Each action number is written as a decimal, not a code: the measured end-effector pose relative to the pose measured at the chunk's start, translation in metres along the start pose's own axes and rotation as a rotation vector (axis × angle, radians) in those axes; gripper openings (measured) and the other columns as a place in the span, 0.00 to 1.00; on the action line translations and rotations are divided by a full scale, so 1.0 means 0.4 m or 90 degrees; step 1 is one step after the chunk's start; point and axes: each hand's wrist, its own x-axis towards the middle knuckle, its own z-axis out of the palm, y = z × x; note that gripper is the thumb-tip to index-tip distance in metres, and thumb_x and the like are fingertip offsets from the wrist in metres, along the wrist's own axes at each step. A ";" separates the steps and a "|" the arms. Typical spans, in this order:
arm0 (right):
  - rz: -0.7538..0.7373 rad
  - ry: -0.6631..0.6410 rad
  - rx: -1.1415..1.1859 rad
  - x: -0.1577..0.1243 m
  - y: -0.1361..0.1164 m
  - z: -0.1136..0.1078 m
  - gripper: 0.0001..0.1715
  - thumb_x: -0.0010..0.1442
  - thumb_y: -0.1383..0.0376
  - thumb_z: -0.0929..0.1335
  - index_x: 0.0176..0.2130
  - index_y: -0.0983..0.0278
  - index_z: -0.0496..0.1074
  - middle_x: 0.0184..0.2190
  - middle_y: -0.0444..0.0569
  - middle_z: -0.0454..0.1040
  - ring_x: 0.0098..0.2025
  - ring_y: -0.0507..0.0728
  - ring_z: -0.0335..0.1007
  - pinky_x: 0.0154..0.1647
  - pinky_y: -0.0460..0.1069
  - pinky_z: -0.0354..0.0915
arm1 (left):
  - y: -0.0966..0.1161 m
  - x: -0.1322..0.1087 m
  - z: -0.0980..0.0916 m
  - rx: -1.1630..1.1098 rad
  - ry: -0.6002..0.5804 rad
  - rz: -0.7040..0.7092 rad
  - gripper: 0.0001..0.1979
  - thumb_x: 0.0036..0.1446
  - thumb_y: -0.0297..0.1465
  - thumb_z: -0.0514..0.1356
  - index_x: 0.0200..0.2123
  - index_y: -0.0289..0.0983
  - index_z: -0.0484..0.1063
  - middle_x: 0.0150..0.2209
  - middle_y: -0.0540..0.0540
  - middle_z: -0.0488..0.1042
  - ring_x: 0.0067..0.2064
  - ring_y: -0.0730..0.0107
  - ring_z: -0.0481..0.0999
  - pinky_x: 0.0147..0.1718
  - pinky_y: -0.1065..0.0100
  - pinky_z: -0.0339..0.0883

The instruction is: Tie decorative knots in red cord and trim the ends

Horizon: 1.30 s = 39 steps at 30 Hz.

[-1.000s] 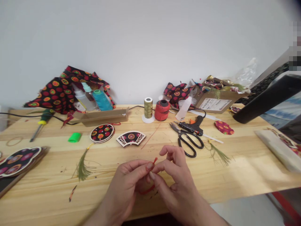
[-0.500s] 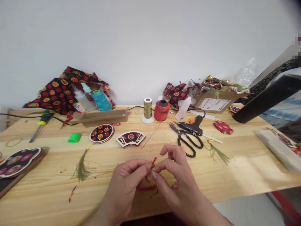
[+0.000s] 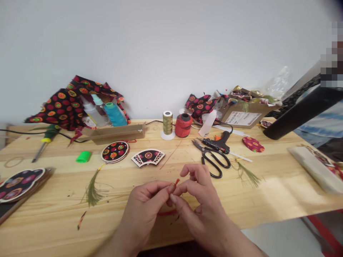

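Red cord [image 3: 176,182] pinched between left hand [image 3: 143,210] and right hand [image 3: 199,200], both gripping, below black-handled scissors [image 3: 205,152]; cord end free, nothing attached.

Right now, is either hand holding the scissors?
No, the scissors lie on the table; the left hand and right hand pinch a red cord.

Someone's at a pine workbench [image 3: 53,221] pinching a bit of red cord [image 3: 177,182] between their left hand [image 3: 143,210] and right hand [image 3: 203,203], with a loop of it hanging underneath. Just past the hands there are black-handled scissors [image 3: 214,165], a hot glue gun [image 3: 218,142], a red thread spool [image 3: 184,125] and a fan-shaped wooden ornament [image 3: 148,157].
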 end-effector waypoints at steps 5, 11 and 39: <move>-0.006 0.011 0.003 0.004 0.002 0.001 0.06 0.55 0.73 0.65 0.31 0.63 0.69 0.42 0.48 0.58 0.48 0.56 0.54 0.49 0.50 0.55 | 0.001 -0.003 -0.002 0.032 -0.002 0.005 0.07 0.48 0.33 0.63 0.26 0.36 0.78 0.20 0.50 0.73 0.25 0.73 0.67 0.24 0.75 0.64; -0.016 0.039 0.011 0.010 0.014 0.008 0.09 0.53 0.76 0.66 0.30 0.63 0.70 0.40 0.48 0.58 0.46 0.55 0.56 0.46 0.50 0.57 | -0.006 -0.001 -0.009 0.075 -0.017 0.020 0.08 0.49 0.33 0.61 0.29 0.37 0.79 0.24 0.49 0.76 0.27 0.70 0.71 0.26 0.72 0.69; 0.086 0.066 0.166 0.013 0.022 0.017 0.05 0.51 0.72 0.69 0.27 0.62 0.72 0.42 0.48 0.62 0.48 0.57 0.59 0.50 0.52 0.56 | -0.001 -0.005 -0.017 0.117 0.023 0.070 0.07 0.49 0.34 0.62 0.30 0.41 0.80 0.22 0.52 0.76 0.27 0.71 0.73 0.26 0.75 0.70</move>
